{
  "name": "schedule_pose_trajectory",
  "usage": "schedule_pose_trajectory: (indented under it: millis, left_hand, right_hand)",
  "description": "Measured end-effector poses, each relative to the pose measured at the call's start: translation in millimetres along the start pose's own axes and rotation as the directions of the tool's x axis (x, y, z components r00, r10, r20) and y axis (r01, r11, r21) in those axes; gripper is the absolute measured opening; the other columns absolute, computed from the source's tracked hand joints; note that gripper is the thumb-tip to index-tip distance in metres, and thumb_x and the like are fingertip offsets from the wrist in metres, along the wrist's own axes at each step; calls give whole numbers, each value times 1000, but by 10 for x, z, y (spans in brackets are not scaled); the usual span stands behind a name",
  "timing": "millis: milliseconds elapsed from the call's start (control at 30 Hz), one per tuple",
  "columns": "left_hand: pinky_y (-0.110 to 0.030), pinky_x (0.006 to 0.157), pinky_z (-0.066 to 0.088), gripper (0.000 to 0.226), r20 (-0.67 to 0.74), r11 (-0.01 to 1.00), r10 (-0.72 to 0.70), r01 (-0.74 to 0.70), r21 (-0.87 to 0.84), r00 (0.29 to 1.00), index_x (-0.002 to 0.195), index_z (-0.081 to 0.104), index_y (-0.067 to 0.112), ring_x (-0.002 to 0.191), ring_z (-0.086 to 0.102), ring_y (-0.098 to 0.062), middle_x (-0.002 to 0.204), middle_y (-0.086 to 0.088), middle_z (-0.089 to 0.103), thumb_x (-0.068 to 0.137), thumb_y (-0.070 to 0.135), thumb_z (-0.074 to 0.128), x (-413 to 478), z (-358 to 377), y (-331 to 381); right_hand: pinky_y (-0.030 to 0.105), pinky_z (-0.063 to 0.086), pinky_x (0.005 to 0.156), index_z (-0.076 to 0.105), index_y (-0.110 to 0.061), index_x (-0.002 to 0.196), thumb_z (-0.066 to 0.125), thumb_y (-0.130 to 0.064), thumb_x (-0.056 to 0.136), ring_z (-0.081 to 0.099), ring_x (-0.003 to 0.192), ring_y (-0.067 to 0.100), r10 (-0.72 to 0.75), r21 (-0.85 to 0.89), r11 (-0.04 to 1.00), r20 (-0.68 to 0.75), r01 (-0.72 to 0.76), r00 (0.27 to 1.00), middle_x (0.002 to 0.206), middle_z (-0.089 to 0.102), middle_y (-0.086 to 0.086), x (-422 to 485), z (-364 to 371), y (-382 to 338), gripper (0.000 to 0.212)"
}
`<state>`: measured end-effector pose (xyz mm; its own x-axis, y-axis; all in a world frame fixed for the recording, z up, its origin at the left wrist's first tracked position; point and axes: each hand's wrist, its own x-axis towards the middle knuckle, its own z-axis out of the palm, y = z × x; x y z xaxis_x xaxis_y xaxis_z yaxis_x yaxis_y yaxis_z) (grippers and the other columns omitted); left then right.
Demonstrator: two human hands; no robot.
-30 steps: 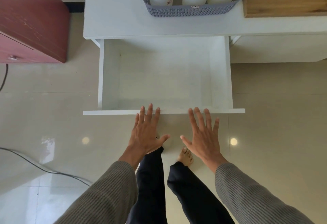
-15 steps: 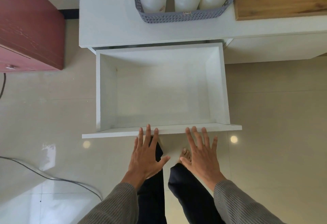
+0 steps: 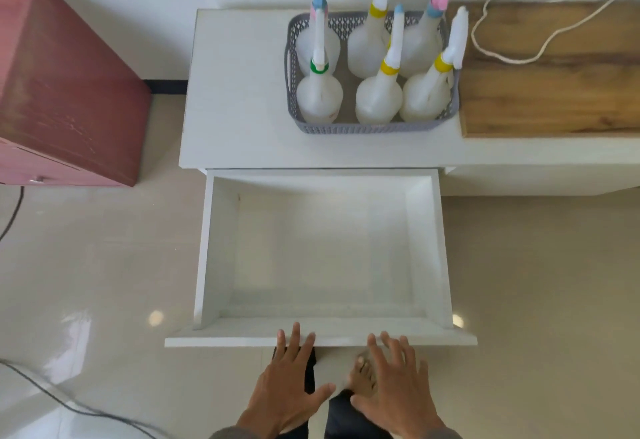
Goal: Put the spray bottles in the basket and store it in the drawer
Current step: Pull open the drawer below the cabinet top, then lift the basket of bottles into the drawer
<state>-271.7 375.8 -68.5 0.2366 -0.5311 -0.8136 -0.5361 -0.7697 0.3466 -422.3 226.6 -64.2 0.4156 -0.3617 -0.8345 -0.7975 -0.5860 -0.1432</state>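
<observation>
Across the back, a white counter (image 3: 242,92); beneath it, standing wide open toward the feet, the drawer (image 3: 221,248), nothing visible inside. On the counter, close behind the drawer, the grey basket (image 3: 363,128), loaded with six spray bottles (image 3: 320,95), all upright, nozzles up. Lowest in view, left hand (image 3: 287,393) and right hand (image 3: 398,386), both flat with fingers spread, tips over the drawer front's top edge, gripping nothing; actual contact hard to confirm. Probably the storing step: loading done, drawer ready. Next, likely: reach across, take the basket by both ends, keep it level, lower it in.
</observation>
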Motion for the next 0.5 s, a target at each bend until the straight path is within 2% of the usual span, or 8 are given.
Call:
schedule_pose_trajectory:
  millis: [100, 167, 200, 233, 300, 367, 433, 500]
  left_hand:
    - [-45, 117, 30, 100, 137, 997, -24, 15, 72, 990, 157, -5, 34, 152, -16, -28, 164, 3, -23, 79, 85, 32, 65, -143, 59]
    - [-45, 116, 30, 93, 189, 996, -37, 22, 81, 981, 156, 1, 40, 154, -4, -27, 166, 4, -12, 81, 85, 31, 129, -320, 91]
    - [-43, 116, 30, 87, 164, 999, -42, 37, 36, 985, 155, 6, 44, 154, 5, -23, 167, 9, -5, 82, 83, 32, 159, -426, 100]
    - [-39, 116, 29, 80, 97, 998, -49, 52, -23, 994, 153, 12, 49, 153, 15, -16, 166, 16, 2, 84, 80, 36, 198, -545, 99]
    - [-28, 112, 33, 63, -131, 989, -58, 40, -143, 990, 147, 29, 52, 144, 33, -4, 159, 24, 23, 89, 68, 47, 317, -836, 101]
    - [-25, 100, 46, 48, -348, 928, -94, -45, -371, 933, 136, 55, 34, 125, 58, -11, 141, 13, 55, 90, 44, 66, 528, -1200, 129]
    - [-23, 81, 53, 31, -487, 798, -187, -157, -582, 853, 119, 68, 15, 96, 70, -20, 119, -2, 71, 88, 17, 73, 779, -1683, 188]
    - [-19, 76, 53, 24, -545, 700, -256, -235, -674, 799, 116, 68, 11, 89, 69, -23, 110, -8, 72, 91, 10, 67, 1010, -2258, 257]
  right_hand:
    - [50, 20, 119, 12, -42, 152, 60, -69, 69, 6, 151, 22, 41, -27, 999, 17, -41, 999, 160, 9, -11, 37, -136, -59, 100]
    - [37, 31, 111, 30, -44, 144, 57, -62, 76, 23, 141, 15, 34, -9, 999, -12, -34, 999, 150, 25, -13, 58, -314, -92, 76]
    - [30, 35, 105, 40, -43, 138, 55, -58, 82, 32, 134, 12, 22, 42, 999, -36, -21, 999, 142, 34, -13, 81, -443, -94, 59]
    - [25, 37, 101, 49, -40, 131, 55, -53, 88, 40, 128, 9, 22, 148, 989, -69, -12, 997, 132, 44, -13, 121, -596, -94, 45]
    - [18, 42, 93, 64, -31, 114, 63, -37, 94, 58, 114, 7, 56, 420, 907, -187, 28, 981, 114, 61, -11, 257, -966, -84, 22]
    - [12, 48, 81, 71, -25, 98, 70, -18, 91, 69, 92, 1, 151, 620, 772, -390, 137, 908, 101, 74, -4, 405, -1474, -25, 10]
    - [11, 49, 75, 73, -27, 92, 71, -19, 91, 68, 84, -4, 284, 718, 657, -517, 229, 807, 95, 77, -4, 541, -2075, 60, 9]
    - [24, 53, 79, 73, -28, 94, 70, -31, 92, 70, 90, 6, 351, 790, 527, -537, 312, 767, 95, 76, -5, 690, -2712, 146, 5]
